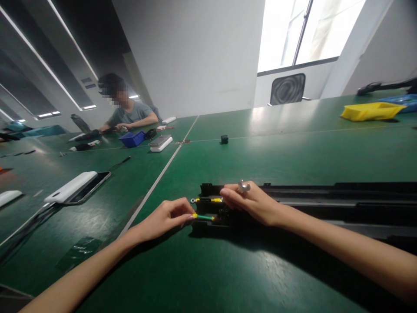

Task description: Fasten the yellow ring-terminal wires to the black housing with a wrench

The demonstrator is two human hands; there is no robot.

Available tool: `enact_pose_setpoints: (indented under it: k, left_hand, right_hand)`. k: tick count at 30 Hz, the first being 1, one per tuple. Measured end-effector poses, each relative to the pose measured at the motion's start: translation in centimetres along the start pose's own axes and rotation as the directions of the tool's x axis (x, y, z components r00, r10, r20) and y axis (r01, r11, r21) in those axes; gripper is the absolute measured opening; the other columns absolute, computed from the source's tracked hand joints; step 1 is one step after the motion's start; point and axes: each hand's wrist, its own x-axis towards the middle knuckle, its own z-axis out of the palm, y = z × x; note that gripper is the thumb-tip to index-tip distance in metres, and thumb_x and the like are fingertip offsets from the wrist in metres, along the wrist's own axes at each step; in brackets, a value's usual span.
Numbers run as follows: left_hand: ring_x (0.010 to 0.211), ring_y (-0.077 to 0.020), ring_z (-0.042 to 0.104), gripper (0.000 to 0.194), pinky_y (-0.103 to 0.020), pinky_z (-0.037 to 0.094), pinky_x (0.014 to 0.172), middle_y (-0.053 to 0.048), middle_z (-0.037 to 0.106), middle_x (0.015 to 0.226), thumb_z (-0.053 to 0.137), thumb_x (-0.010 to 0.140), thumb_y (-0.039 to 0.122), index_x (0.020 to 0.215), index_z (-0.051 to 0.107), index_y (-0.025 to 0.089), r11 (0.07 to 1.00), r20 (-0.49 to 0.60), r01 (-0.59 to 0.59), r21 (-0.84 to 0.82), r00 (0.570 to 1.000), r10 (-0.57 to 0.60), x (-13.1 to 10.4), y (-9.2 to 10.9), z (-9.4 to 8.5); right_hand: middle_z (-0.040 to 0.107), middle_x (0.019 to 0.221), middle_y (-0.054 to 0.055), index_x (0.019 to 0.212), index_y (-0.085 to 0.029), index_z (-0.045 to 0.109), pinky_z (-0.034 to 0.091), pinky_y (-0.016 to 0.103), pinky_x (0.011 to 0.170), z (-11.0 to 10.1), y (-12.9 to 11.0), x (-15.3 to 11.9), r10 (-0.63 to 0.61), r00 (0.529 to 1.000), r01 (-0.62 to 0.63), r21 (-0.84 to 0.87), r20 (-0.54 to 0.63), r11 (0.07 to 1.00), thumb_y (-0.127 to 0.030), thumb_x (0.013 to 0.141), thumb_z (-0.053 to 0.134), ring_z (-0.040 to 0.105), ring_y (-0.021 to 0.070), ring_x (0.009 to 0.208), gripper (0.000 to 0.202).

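Observation:
My left hand (171, 216) pinches the yellow end of a short green wire (205, 217) between thumb and fingertips. The wire runs right, into the left end of a long black housing (302, 192). A second, yellow lead with a ring terminal (193, 200) lies just above it, its ring at the housing's end. Over the housing, my right hand (249, 200) has its fingers closed, and what is in them is hidden. A curved silvery piece (243, 186) shows at its fingers; I cannot tell whether it is worn or held.
On the green table (260, 269), a white power bank (71, 187) and phone lie left with cables. A small black block (224, 139) stands beyond the housing. A blue bin (133, 138) and a seated person (133, 112) are at back left; a yellow bin (371, 111) is right.

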Motion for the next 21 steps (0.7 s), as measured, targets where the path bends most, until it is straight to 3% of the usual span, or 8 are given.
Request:
enact_pose_setpoints:
  k: [21]
  left_hand:
    - [0.062, -0.0122, 0.051, 0.017, -0.02, 0.038, 0.055, 0.001, 0.059, 0.075, 0.056, 0.091, 0.031, 0.089, 0.062, 0.015, 1.0, -0.005, 0.006, 0.017, 1.0, -0.006, 0.0, -0.14, 0.02]
  right_hand:
    - [0.039, 0.056, -0.004, 0.061, -0.018, 0.044, 0.029, 0.022, 0.052, -0.07, 0.03, -0.1, -0.027, 0.999, 0.027, -0.01, 0.029, 1.0, -0.049, 0.097, 0.035, 0.037, 0.0094, 0.053, 0.049]
